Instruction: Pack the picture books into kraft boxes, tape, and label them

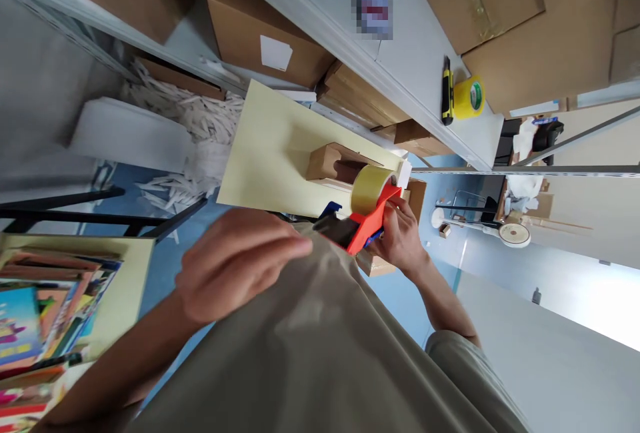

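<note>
My right hand [403, 233] grips a red tape dispenser [371, 219] loaded with a roll of tan packing tape [369, 189]. The dispenser is held in front of my olive shirt, just off the edge of a pale yellow table [265, 146]. A small open cardboard box [333, 165] lies on that table right behind the tape roll. My left hand [235, 263] hovers over my shirt with its fingers curled together, their tips close to the dispenser's black end [331, 227]. Its palm faces away, so any contact is hidden. Another small cardboard piece [374, 265] shows below my right hand.
Grey shelves hold large cardboard boxes [260, 39]. A yellow tape roll [470, 96] and a utility knife [447, 89] rest on one shelf. Shredded white paper strips [200, 119] pile on the blue floor. Colourful books [35, 326] sit at lower left beside a black frame [100, 219].
</note>
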{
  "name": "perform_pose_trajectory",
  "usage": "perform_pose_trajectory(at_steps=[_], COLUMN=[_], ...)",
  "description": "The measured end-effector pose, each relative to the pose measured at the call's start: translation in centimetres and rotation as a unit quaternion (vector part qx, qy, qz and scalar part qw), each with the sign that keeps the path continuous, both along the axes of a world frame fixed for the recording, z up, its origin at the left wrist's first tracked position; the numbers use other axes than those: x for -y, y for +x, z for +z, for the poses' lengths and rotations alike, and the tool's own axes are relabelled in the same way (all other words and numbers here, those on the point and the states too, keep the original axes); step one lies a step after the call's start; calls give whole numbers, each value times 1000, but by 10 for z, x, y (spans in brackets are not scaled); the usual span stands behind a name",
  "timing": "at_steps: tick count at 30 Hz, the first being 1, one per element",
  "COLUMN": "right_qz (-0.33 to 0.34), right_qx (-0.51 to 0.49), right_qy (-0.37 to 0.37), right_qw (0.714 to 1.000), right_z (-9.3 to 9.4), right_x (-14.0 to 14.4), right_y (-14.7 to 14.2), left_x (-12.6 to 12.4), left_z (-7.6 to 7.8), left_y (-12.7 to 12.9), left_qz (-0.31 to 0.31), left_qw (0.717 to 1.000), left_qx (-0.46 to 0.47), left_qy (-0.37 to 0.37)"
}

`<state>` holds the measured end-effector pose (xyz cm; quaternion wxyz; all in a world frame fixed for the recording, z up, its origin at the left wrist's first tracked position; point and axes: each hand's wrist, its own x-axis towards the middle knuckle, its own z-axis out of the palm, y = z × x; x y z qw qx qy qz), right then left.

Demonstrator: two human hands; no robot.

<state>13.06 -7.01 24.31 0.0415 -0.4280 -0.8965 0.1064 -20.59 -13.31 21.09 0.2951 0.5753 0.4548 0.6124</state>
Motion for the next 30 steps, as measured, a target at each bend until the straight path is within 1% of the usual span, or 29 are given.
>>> perform_pose_trajectory(at_steps=[2,3,4,5,6,7,9,11,13,16,19,23,26,30], right_qz=[-13,-25,-40,-57,-74,-91,-123,-143,-152,-148,-132,-107,-101,-111], right_qx=[32,49,65,84,105,131,192,248,274,280,307,356,370,379], right_qy=[-23,-38,-52,-67,-86,-108,-164,-214,-243,-275,-286,-268,-268,-277], right_qw=[999,998,996,993,988,981,960,934,918,908,898,889,884,876], right_z=[6,9,12,15,18,22,28,33,36,30,15,-7,-17,-26], right_x=[-8,-13,-19,-25,-31,-38,-53,-70,-89,-118,-143,-161,-167,-172], right_y=[8,13,17,20,22,23,22,16,7,-11,-30,-47,-54,-58], left_x=[-17,-26,-37,-47,-58,-67,-83,-95,-104,-115,-125,-130,-132,-133], left_z=[-18,-29,-41,-55,-70,-86,-120,-153,-182,-215,-237,-255,-266,-279], left_y=[5,10,15,21,28,34,47,60,74,99,122,141,146,153], left_qz=[92,136,139,123,84,50,12,-3,-6,7,29,52,59,58], left_qw=[996,990,987,979,965,945,909,881,859,816,777,745,738,747], left_qx=[-19,4,49,104,161,206,250,281,312,367,401,413,414,393], left_qy=[6,-22,-71,-124,-188,-248,-334,-380,-407,-447,-485,-521,-529,-533])
